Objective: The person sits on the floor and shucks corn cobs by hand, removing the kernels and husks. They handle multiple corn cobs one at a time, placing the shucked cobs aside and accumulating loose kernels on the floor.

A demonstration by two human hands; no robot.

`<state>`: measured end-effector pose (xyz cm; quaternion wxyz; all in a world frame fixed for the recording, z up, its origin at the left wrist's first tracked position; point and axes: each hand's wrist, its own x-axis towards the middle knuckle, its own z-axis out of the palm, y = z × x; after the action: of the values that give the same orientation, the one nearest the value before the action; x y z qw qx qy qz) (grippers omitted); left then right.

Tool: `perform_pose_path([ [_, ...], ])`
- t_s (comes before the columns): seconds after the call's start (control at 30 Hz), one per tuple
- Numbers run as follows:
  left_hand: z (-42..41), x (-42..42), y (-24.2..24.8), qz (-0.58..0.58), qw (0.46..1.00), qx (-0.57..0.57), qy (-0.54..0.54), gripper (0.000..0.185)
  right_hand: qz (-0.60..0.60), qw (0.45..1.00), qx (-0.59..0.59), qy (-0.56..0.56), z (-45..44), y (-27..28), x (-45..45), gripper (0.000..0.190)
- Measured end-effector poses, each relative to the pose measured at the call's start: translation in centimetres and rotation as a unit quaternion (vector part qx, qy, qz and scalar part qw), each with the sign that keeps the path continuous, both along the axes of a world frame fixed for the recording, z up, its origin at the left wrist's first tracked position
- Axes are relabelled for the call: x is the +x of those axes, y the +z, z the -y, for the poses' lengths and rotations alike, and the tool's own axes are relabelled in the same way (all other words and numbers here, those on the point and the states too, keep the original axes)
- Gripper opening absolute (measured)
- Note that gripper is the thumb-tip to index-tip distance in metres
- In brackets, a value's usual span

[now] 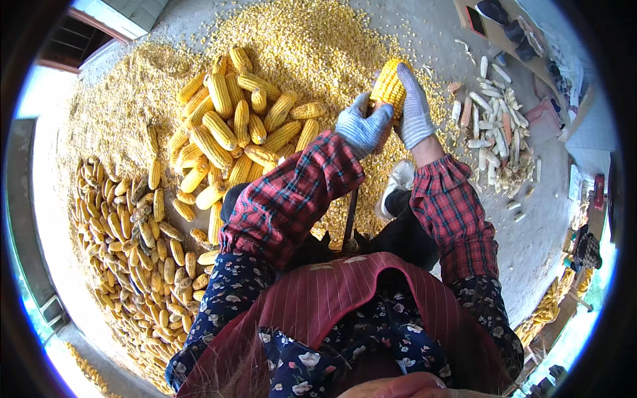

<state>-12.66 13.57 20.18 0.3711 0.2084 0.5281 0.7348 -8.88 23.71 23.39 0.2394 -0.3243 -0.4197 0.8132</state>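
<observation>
Both hands wear light grey-blue knit gloves and hold a yellow ear of corn (389, 85), tilted, above the loose kernels. My left hand (365, 122) grips around its lower end, partly hiding that end. My right hand (414, 102) lies along its right side with the thumb near the top. A heap of husked corn ears (239, 119) rests to the left of my hands. Shelled corn kernels (303, 37) spread over the floor beyond and below the hands. Stripped corn cobs (497, 129) lie in a loose pile on the right.
A larger spread of smaller, darker corn ears (144, 258) covers the floor at lower left. Between my legs stands a dark upright bar (351, 214), its lower part hidden. My white shoe (398, 184) is among the kernels. Shoes (492, 11) and other items line the right edge.
</observation>
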Motion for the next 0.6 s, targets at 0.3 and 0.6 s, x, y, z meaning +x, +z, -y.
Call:
perform_pose_path([
  [0.3,-0.1,-1.1,-0.7,0.090,0.995,0.043,0.016,0.028,0.037,0.996,0.084,-0.008,-0.7,-1.4,-0.4,0.050],
  [0.6,0.5,-3.9,2.2,0.121,0.989,0.009,0.089,0.039,0.090,0.906,0.359,0.206,1.7,2.3,0.4,0.062],
])
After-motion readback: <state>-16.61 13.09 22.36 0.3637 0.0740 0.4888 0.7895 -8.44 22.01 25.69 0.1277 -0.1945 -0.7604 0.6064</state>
